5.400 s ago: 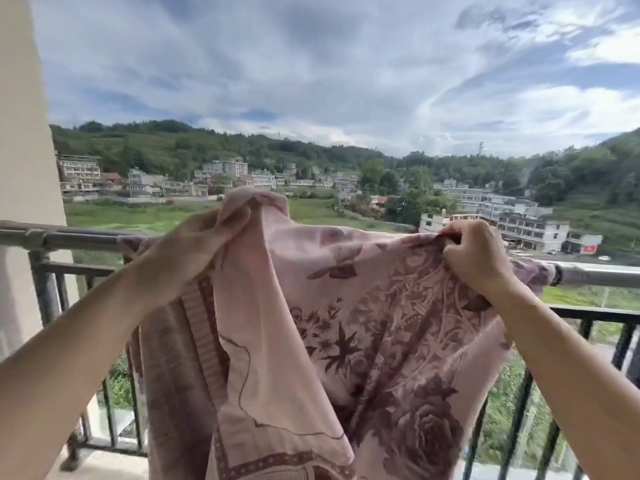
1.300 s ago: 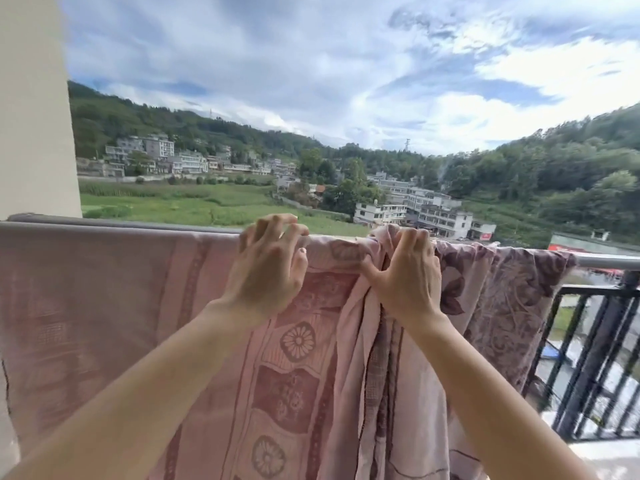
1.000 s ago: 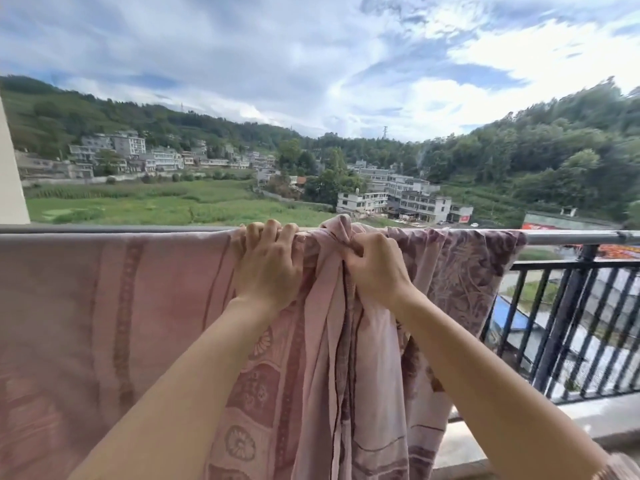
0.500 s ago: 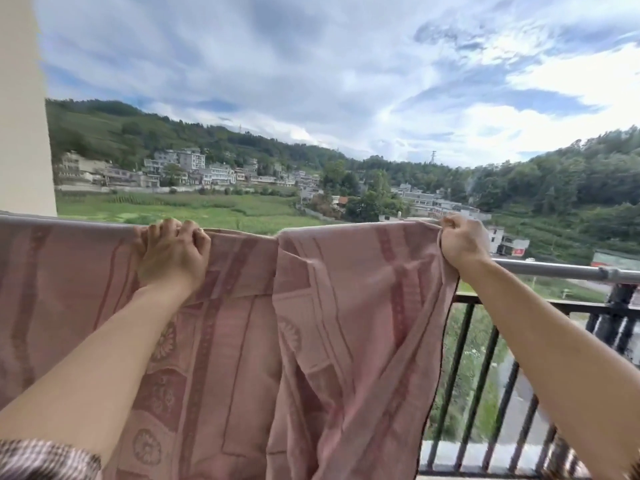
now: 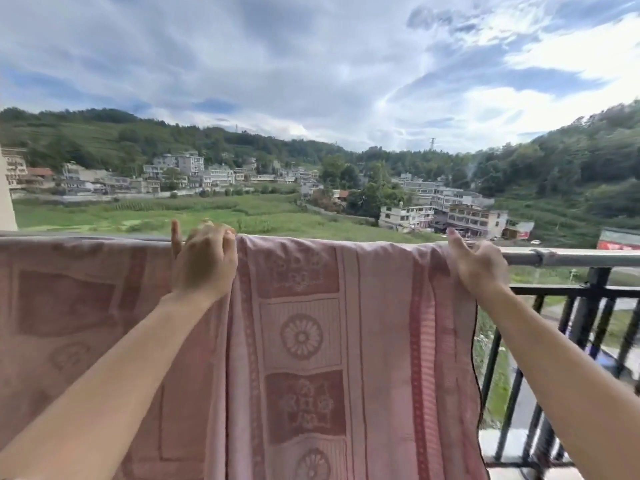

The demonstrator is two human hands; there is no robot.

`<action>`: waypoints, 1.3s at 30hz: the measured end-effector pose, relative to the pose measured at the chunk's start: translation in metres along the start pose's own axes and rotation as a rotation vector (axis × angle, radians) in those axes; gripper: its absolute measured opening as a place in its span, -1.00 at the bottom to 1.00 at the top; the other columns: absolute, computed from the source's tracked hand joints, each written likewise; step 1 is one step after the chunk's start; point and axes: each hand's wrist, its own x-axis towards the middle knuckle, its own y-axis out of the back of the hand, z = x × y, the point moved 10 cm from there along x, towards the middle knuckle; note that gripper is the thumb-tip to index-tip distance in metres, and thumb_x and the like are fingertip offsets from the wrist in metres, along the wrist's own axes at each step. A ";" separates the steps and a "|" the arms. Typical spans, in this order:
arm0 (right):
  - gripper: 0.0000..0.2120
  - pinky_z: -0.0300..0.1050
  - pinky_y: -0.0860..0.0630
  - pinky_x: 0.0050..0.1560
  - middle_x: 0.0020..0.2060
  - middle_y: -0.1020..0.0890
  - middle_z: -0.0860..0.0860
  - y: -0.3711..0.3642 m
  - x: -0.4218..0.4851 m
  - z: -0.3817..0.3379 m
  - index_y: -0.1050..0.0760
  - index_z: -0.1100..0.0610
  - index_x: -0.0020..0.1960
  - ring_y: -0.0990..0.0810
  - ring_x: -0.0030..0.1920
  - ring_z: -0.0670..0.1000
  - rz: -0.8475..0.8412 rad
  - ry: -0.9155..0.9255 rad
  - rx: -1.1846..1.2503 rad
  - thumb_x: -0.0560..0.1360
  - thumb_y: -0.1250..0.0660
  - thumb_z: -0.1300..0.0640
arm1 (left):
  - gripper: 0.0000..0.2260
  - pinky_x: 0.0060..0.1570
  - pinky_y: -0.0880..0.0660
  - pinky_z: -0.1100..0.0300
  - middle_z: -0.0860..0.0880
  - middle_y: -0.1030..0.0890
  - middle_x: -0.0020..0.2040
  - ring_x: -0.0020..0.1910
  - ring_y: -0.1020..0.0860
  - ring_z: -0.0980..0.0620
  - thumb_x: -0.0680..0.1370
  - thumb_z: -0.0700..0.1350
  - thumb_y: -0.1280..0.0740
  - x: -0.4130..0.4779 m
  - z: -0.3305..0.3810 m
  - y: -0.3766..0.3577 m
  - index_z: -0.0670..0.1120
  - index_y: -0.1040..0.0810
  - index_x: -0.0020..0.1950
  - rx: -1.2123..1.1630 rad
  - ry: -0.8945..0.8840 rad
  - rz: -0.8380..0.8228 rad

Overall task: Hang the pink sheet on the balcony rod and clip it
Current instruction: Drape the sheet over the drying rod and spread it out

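pink patterned sheet (image 5: 301, 341), draped over the balcony rod (image 5: 568, 257) and hanging down on the near side, spread wide from the left edge of view almost to the right end of the rod. flower rounds and blocks woven in darker pink down a middle strip; a vertical fold just right of the left hand, where one layer overlaps another. right edge of the cloth falling straight down beside the black railing (image 5: 588, 306).

left hand (image 5: 204, 261) curled on the top fold at the rod, fingers closed around the cloth, one finger sticking straight up. right hand (image 5: 479, 263) at the sheet's upper right corner, thumb raised, fingers bent over the cloth edge where it meets the bare rod; gripping or only pressing, cannot tell. both forearms bare, reaching up from the lower corners.

grey metal rod bare to the right of the sheet, with a joint sleeve. beyond: green field (image 5: 156, 213), pale blocky buildings (image 5: 440, 213), wooded hills, cloudy blue sky (image 5: 311, 64).
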 end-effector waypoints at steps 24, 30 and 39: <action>-0.70 -0.09 -0.25 -0.17 -0.04 -0.62 0.27 0.235 0.209 0.184 -0.46 0.20 -0.16 -0.54 -0.02 0.23 0.338 0.146 -0.262 0.58 -0.21 -0.02 | -0.73 0.07 -0.44 -0.02 -0.10 -0.62 -0.26 -0.24 -0.55 -0.12 0.63 -0.08 -0.13 -0.043 0.403 -0.140 -0.11 -0.60 -0.05 -0.061 -0.310 -0.088; -0.60 -0.10 -0.25 -0.15 -0.02 -0.61 0.30 0.318 0.263 0.246 -0.54 0.32 -0.02 -0.53 -0.03 0.22 0.244 0.131 -0.287 0.63 -0.12 0.00 | -0.79 -0.04 -0.47 0.01 -0.20 -0.67 -0.17 -0.17 -0.62 -0.19 0.58 -0.25 -0.18 -0.053 0.516 -0.165 -0.21 -0.60 0.05 -0.123 -0.199 -0.014; -0.69 -0.12 -0.23 -0.29 -0.28 -0.54 0.11 0.391 0.326 0.329 -0.51 0.29 -0.14 -0.48 -0.16 0.15 0.192 0.108 -0.233 0.61 -0.18 0.08 | -0.72 -0.17 -0.43 0.07 -0.17 -0.61 -0.30 -0.28 -0.56 -0.17 0.63 -0.11 -0.14 -0.068 0.646 -0.225 -0.23 -0.58 -0.06 -0.158 -0.251 -0.070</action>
